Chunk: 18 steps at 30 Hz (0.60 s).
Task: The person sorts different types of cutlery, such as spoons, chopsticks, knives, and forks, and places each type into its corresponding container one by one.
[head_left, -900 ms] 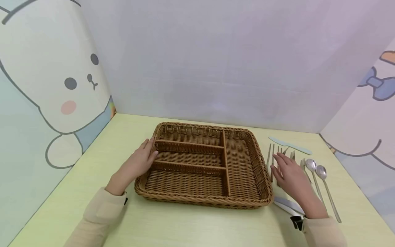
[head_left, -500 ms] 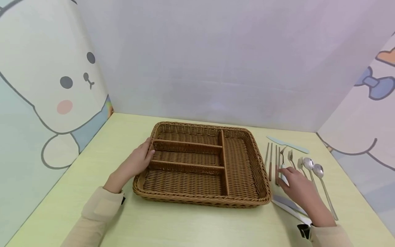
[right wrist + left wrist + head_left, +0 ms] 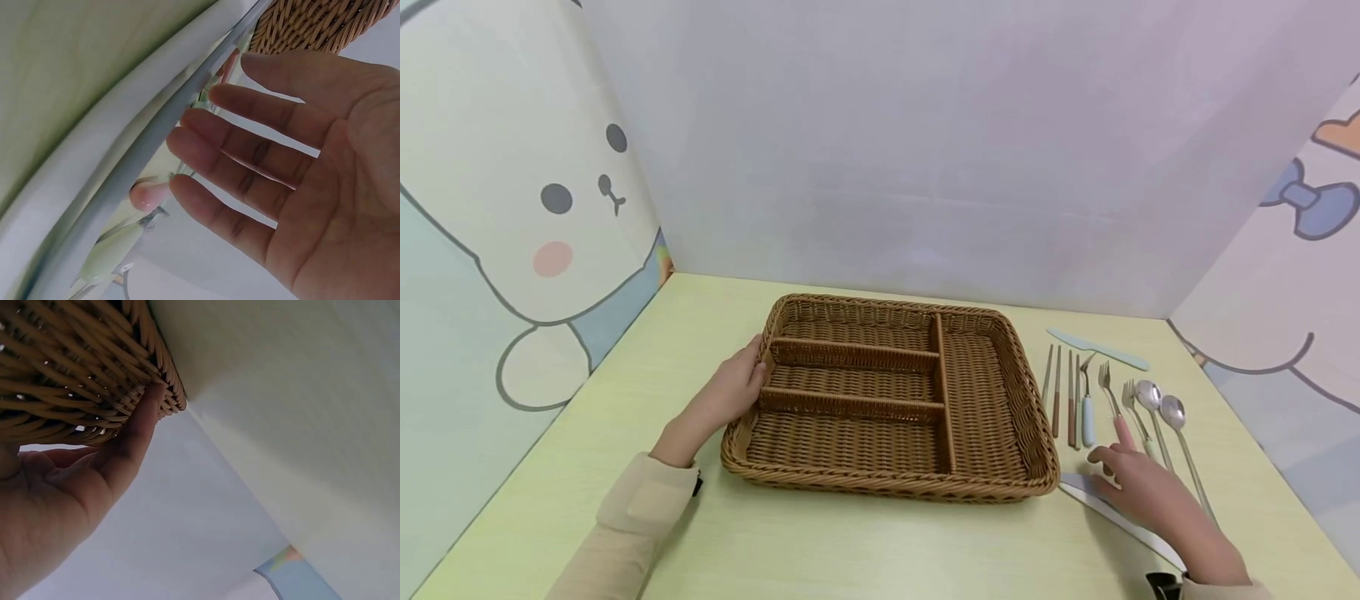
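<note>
A brown wicker cutlery basket (image 3: 850, 425) with dividers lies on the table. At its left rim my left hand (image 3: 733, 385) grips the side, thumb over the edge; in the left wrist view the fingers (image 3: 128, 447) lie along the outer weave. My right hand (image 3: 1150, 496) hovers over two knives at the basket's front right, fingers spread and holding nothing in the right wrist view. One is a white knife (image 3: 1123, 523), the other a grey-blue knife (image 3: 1078, 483), partly covered by the hand. Just beyond the fingertips is a pink-handled fork (image 3: 1123, 429).
Right of the basket lie several chopsticks (image 3: 1057, 392), a blue-handled fork (image 3: 1087, 417), a green-handled fork (image 3: 1138, 421), two spoons (image 3: 1150, 398) and, farther back, a light blue table knife (image 3: 1097, 348). Printed walls enclose the table (image 3: 850, 550).
My right hand has drawn back toward the front right, from above the chopsticks and forks to above the knives, uncovering the fork handles. My left hand stays at the basket's rim.
</note>
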{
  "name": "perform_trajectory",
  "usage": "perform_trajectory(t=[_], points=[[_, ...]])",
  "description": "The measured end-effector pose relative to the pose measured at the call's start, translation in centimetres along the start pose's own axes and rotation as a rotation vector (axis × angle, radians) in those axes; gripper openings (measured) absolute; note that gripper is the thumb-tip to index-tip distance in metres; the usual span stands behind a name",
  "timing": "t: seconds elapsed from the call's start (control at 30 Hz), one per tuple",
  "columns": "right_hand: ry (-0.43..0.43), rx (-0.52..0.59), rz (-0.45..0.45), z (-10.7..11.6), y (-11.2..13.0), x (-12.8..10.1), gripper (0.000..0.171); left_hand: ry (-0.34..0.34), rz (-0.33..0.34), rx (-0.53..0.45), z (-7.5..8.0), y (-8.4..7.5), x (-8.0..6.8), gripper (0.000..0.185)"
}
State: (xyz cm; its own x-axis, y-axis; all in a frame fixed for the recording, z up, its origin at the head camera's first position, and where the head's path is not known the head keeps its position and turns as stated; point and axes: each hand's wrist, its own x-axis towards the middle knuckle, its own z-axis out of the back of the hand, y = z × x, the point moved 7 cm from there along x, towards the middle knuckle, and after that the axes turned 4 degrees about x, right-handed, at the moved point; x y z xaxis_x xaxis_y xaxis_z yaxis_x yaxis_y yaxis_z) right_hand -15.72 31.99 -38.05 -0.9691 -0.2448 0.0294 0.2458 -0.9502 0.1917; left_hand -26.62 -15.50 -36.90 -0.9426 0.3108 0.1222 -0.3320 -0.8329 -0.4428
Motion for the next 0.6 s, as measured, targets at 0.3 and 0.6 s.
perform_trajectory(t=[0.3,0.6], points=[[0.023,0.019,-0.054,-0.5,-0.6,-1.4,0.007,0.010,0.010,-0.017,-0.3,0.3,0.2,0.051],[0.043,0.009,-0.065,-0.8,-1.2,-2.1,0.013,0.015,0.013,-0.020,-0.3,0.3,0.2,0.052]])
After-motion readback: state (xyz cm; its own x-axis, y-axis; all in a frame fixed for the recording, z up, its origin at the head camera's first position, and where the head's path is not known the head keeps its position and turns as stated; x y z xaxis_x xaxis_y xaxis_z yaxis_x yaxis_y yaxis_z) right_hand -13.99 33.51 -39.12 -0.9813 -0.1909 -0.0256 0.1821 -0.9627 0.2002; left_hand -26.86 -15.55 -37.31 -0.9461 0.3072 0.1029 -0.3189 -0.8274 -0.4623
